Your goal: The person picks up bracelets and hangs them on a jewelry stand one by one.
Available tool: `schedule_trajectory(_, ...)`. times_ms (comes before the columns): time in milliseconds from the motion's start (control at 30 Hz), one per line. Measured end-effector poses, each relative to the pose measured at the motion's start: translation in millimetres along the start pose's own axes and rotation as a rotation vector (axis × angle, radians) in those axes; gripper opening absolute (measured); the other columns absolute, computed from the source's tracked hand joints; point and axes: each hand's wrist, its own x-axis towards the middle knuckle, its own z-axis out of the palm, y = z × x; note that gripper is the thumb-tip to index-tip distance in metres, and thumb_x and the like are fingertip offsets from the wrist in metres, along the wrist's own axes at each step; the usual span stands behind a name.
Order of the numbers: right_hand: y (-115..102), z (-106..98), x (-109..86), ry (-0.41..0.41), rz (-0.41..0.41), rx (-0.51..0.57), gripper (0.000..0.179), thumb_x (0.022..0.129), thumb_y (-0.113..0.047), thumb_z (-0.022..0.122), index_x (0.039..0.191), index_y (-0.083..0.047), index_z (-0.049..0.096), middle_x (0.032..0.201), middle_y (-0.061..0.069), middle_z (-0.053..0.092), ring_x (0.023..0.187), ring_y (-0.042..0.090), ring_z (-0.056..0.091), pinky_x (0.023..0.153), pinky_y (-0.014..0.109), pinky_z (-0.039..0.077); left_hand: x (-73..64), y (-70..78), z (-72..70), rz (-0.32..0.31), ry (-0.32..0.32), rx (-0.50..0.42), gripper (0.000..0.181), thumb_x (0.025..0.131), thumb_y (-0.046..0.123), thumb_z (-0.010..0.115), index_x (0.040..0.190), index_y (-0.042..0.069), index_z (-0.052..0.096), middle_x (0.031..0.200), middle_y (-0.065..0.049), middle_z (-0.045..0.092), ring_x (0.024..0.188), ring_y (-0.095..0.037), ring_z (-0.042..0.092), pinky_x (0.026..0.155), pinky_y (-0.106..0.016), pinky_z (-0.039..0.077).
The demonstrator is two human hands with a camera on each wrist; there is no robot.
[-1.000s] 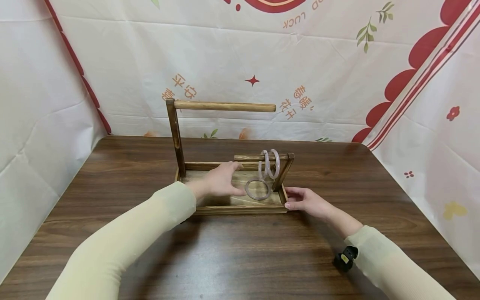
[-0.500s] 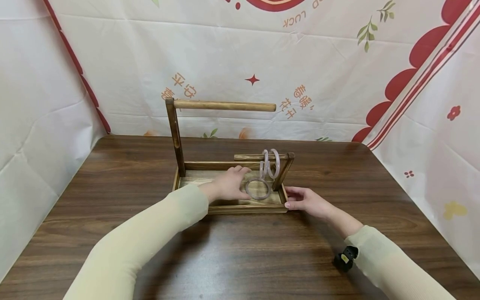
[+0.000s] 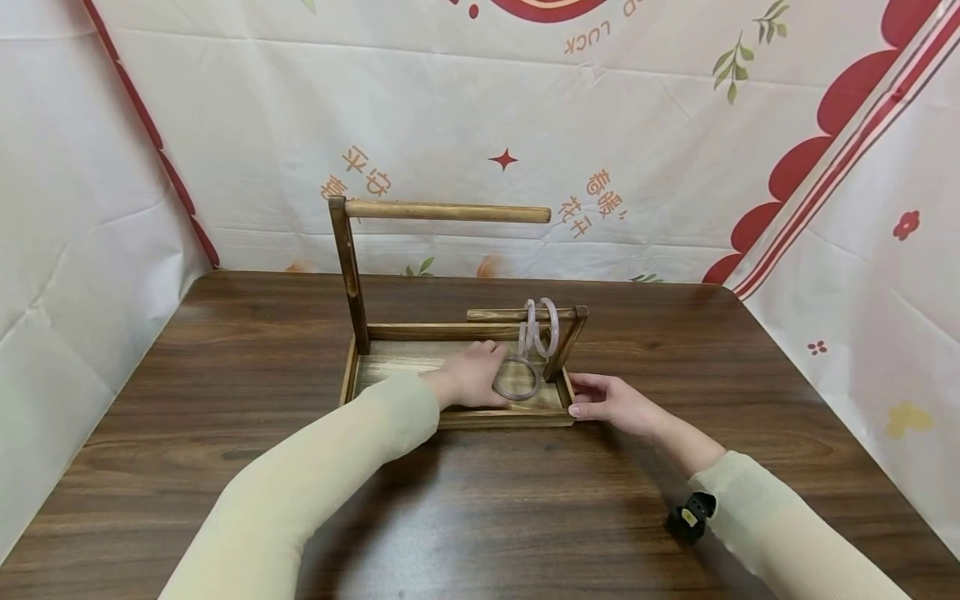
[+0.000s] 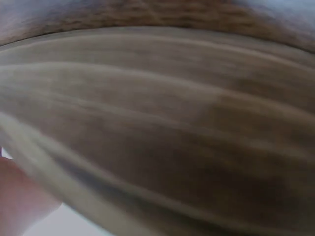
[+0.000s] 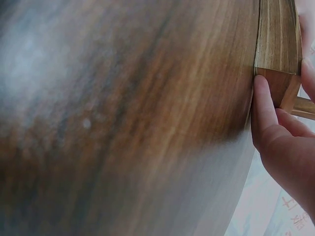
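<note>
A wooden stand (image 3: 347, 275) with a shallow tray base, a high bar and a low bar sits mid-table. Pale translucent bangles (image 3: 549, 327) hang from the low bar at its right end. Another greyish bangle (image 3: 517, 397) lies in the tray beneath them. My left hand (image 3: 472, 377) is down inside the tray, its fingertips at the bangle's left edge; whether they touch it is hidden. The left wrist view is blurred, showing mostly wood. My right hand (image 3: 618, 406) holds the tray's right end, thumb at the front corner; in the right wrist view, fingers meet the wooden corner (image 5: 279, 87).
The high bar (image 3: 450, 212) runs above and behind the left hand, free at its right end. A brown wood-grain table (image 3: 525, 517) spreads all round. White printed cloth (image 3: 465, 108) closes the back and sides. A black strap device (image 3: 690, 517) is on the right wrist.
My left hand has moved right and slightly down through the tray, from left of the lying bangle up to its edge. The right hand and the stand stay in place.
</note>
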Motion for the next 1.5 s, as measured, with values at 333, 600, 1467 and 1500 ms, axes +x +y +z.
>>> schedule_trajectory(333, 0.3, 1.1, -0.2, 0.002, -0.001, -0.005, 0.07, 0.089, -0.016, 0.063, 0.14, 0.015, 0.026, 0.135, 0.035, 0.042, 0.12, 0.041, 0.049, 0.082, 0.016, 0.048, 6.8, 11.4, -1.7, 0.03, -0.055, 0.046, 0.072, 0.083, 0.045, 0.066, 0.135, 0.003, 0.041, 0.134, -0.008, 0.048, 0.123, -0.023, 0.045, 0.107, -0.031, 0.035)
schedule_trajectory(600, -0.9, 1.3, -0.3, 0.006, -0.002, -0.003, 0.07, 0.088, -0.015, 0.064, 0.14, 0.015, 0.026, 0.134, 0.035, 0.043, 0.119, 0.04, 0.051, 0.081, 0.016, 0.048, 12.0, 14.6, -1.9, 0.055, -0.062, 0.054, 0.085, 0.079, 0.047, 0.069, 0.145, 0.006, 0.032, 0.139, -0.006, 0.048, 0.124, -0.021, 0.045, 0.106, -0.03, 0.036)
schedule_trajectory(1467, -0.4, 0.5, -0.2, 0.009, 0.005, -0.014, 0.069, 0.088, -0.014, 0.063, 0.14, 0.015, 0.027, 0.135, 0.035, 0.042, 0.119, 0.04, 0.05, 0.082, 0.017, 0.048, 1.5, 3.0, -7.0, -0.047, -0.064, 0.043, 0.06, 0.075, 0.05, 0.068, 0.119, 0.014, 0.051, 0.107, -0.007, 0.048, 0.093, -0.02, 0.04, 0.081, -0.029, 0.04)
schedule_trajectory(1500, -0.3, 0.3, -0.1, 0.007, 0.005, -0.012, 0.07, 0.088, -0.014, 0.063, 0.14, 0.015, 0.027, 0.135, 0.035, 0.042, 0.119, 0.04, 0.05, 0.082, 0.017, 0.048, 1.0, 2.2, -7.4, -0.044, -0.055, 0.036, 0.062, 0.073, 0.05, 0.069, 0.12, 0.014, 0.05, 0.107, -0.007, 0.048, 0.093, -0.02, 0.041, 0.081, -0.029, 0.04)
